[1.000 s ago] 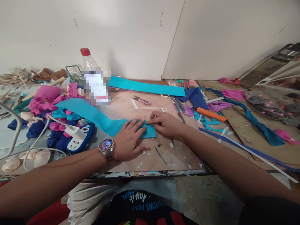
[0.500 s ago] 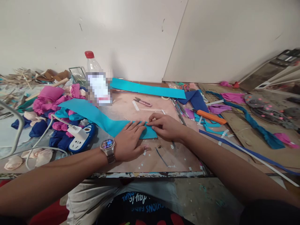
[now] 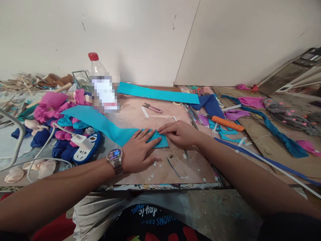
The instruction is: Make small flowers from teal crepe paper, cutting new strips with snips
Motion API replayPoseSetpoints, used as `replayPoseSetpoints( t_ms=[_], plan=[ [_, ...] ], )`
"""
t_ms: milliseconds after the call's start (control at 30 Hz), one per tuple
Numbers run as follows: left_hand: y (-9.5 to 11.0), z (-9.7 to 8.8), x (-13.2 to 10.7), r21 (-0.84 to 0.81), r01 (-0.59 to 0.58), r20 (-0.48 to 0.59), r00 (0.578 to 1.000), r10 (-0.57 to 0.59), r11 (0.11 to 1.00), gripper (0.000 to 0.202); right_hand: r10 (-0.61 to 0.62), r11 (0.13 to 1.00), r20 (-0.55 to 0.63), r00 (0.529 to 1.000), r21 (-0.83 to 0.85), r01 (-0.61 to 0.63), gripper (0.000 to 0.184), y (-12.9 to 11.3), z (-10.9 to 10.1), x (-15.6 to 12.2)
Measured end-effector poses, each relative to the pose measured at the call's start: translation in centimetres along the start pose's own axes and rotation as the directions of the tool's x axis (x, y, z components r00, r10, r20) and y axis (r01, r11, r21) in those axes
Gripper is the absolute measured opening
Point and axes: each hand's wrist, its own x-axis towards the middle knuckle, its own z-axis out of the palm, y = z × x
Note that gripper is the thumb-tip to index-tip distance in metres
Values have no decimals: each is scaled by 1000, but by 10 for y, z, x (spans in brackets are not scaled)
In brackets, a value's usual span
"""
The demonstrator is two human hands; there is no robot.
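A long turquoise strip [image 3: 100,121] lies across the pink work board [image 3: 175,167], its near end folded at the board's middle. My left hand [image 3: 139,150], with a watch on its wrist, lies flat on that folded end, fingers stretched out. My right hand [image 3: 179,133] rests on the same end from the right, its fingers pressed down along the fold's edge.
A plastic bottle [image 3: 100,87] stands behind the strip, small snips [image 3: 152,107] beside it. A second turquoise strip [image 3: 160,94] lies at the back. An orange knife [image 3: 227,123], blue ribbons and scraps lie right. Pink and blue fabric, a power strip [image 3: 86,151] lie left.
My right hand's fingers have flattened from a pinch onto the folded end and slid slightly. My left hand stays in place.
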Motion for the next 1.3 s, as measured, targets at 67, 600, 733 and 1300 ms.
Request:
replayPoseSetpoints(
  t_ms=[67, 600, 733, 1300],
  plan=[
    [0, 0, 0, 11, -7, 8, 1000, 7, 1000, 76, -17, 1000, 19, 1000, 4, 17, 41, 2, -2, -1],
    [-1, 1, -1, 23, -15, 11, 1000, 14, 1000, 76, -78, 997, 65, 995, -8, 79, 52, 0, -4, -2],
    [0, 0, -1, 19, -14, 4, 1000, 14, 1000, 75, -69, 998, 61, 996, -7, 70, 53, -3, -5, -2],
    [1, -1, -1, 16, 2, 5, 1000, -3, 1000, 76, 10, 998, 18, 1000, -69, -9, 44, -6, 0, -4]
  ],
)
